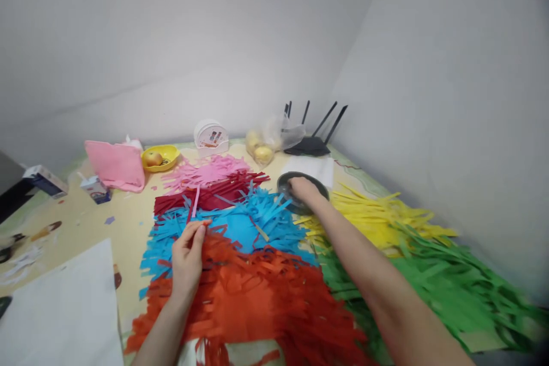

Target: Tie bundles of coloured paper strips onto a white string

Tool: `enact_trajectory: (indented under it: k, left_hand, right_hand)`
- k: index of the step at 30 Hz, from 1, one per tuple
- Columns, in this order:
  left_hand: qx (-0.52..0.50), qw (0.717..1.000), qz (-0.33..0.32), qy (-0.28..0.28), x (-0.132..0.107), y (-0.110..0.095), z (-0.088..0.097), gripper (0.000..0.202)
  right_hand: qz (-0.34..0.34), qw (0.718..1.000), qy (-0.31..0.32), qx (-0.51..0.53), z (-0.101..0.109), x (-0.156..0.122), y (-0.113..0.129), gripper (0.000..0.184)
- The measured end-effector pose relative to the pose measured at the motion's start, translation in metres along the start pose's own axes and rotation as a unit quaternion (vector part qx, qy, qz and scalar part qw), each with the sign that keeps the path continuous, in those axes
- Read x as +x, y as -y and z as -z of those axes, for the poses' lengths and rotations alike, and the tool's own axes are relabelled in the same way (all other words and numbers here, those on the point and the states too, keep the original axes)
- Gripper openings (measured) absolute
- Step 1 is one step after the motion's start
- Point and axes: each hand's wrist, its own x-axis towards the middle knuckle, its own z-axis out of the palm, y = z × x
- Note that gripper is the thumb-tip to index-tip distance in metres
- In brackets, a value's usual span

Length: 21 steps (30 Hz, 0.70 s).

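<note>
From my head, the camera looks forward and down, my left hand (187,249) and right hand (303,190) near, the wall (180,46) beyond.

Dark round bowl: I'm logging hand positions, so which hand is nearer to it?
Right. The right hand reaches over the opening of the dark round bowl; the left hand is apart from it, leftward and nearer the camera, beside the orange fringed paper.

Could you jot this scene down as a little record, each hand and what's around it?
Left hand: pinches a small orange strip
Right hand: inside a round dark bowl, its grip hidden
Nearest the person: fringed orange material
Beyond that: fringed blue material
To the right: fringed yellow material, fringed green material
Far edge: yellow dish holding a round fruit; black router with antennas
</note>
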Motion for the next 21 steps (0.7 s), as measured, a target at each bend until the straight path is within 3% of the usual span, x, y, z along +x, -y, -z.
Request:
enact_trajectory:
  k: [5, 9, 14, 16, 19, 21]
  left_hand:
    - [-0.014, 1.000, -0.009, 0.025, -0.003, -0.002, -0.004, 0.026]
    - [-0.035, 0.999, -0.006, 0.006, -0.007, -0.001, -0.006, 0.021]
    - [-0.040, 0.998, -0.031, 0.033, -0.013, -0.012, -0.006, 0.019]
    - [-0.040, 0.996, -0.052, 0.057, -0.018, -0.023, -0.006, 0.016]
    - [-0.029, 0.993, -0.085, 0.081, -0.028, -0.041, -0.002, 0.014]
    - [-0.020, 0.990, -0.108, 0.084, -0.037, -0.051, 0.002, 0.013]
  right_hand:
    - [-0.016, 1.000, -0.007, 0.020, -0.001, -0.007, -0.004, 0.037]
    - [-0.017, 0.993, -0.074, 0.086, 0.017, -0.027, 0.001, 0.029]
    - [0.073, 0.958, -0.143, 0.237, 0.027, -0.095, 0.047, 0.026]
    - [0.133, 0.927, -0.134, 0.325, 0.022, -0.135, 0.074, 0.027]
    - [0.184, 0.809, -0.070, 0.553, 0.014, -0.192, 0.111, 0.028]
    - [0.174, 0.763, -0.024, 0.622, 0.011, -0.219, 0.129, 0.030]
